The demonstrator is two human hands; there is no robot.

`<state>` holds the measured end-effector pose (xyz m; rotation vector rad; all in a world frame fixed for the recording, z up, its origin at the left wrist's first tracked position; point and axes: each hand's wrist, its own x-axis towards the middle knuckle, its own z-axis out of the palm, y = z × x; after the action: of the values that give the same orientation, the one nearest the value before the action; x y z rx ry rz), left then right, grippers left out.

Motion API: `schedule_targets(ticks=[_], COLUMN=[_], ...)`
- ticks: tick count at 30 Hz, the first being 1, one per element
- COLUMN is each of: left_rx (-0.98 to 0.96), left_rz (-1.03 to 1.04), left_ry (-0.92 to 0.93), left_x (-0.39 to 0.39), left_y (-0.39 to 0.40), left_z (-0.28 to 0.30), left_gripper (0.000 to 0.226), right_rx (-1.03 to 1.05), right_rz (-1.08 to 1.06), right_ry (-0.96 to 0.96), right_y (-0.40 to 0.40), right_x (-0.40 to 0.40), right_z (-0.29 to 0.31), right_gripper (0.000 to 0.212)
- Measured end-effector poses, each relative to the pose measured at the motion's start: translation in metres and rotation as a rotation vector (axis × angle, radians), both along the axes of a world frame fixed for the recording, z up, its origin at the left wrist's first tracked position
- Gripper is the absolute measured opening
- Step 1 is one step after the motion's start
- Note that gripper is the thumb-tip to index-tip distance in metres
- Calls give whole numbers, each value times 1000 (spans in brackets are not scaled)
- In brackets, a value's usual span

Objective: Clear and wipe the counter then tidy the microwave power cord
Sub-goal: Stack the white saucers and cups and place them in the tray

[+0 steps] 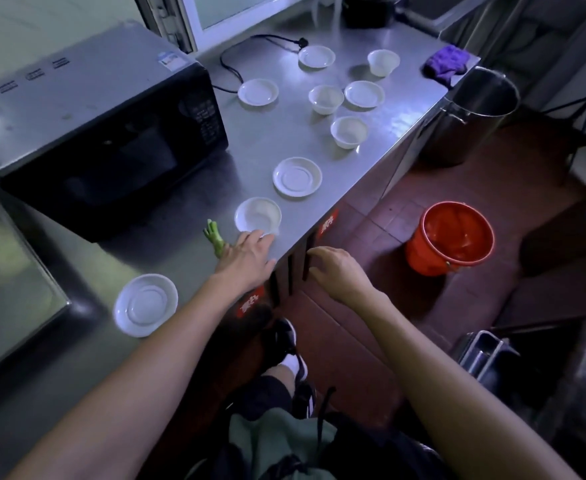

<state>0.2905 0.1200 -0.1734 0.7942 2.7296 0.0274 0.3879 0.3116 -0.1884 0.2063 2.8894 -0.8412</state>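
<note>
Clearly the table (381, 140) is crowded: dishes lie scattered from the microwave (87, 133) out to its cord (230, 69) (unplugged, far end). My left hand (246, 259), open, reaches the nearest bowl (257, 216) by the edge; a careless nudge could tip it off. My right hand (340, 271) hovers empty.

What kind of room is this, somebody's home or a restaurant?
Most likely a working kitchen in a restaurant or canteen, not a home. The stainless steel counter carries a black microwave and many small white dishes, and a tall steel stockpot stands on the tiled floor beside a red bucket.
</note>
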Motion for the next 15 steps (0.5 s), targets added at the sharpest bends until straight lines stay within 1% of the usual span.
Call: schedule_targets(ticks=[4, 9, 15], left_rx=[-46, -81, -63], left_rz=[38, 90, 130], left_ry=[-39, -121, -187], left_x=[-17, -57, -102], left_y=[13, 28, 37], left_z=[-14, -31, -45], left_gripper=[62, 74, 91], right_rx=[-8, -11, -21], right_rz=[4, 28, 48], right_ry=[-21, -30, -77], right_y=[8, 22, 36], right_x=[-11, -41, -93], right_z=[-11, -19, -26], right_gripper=[41, 39, 40])
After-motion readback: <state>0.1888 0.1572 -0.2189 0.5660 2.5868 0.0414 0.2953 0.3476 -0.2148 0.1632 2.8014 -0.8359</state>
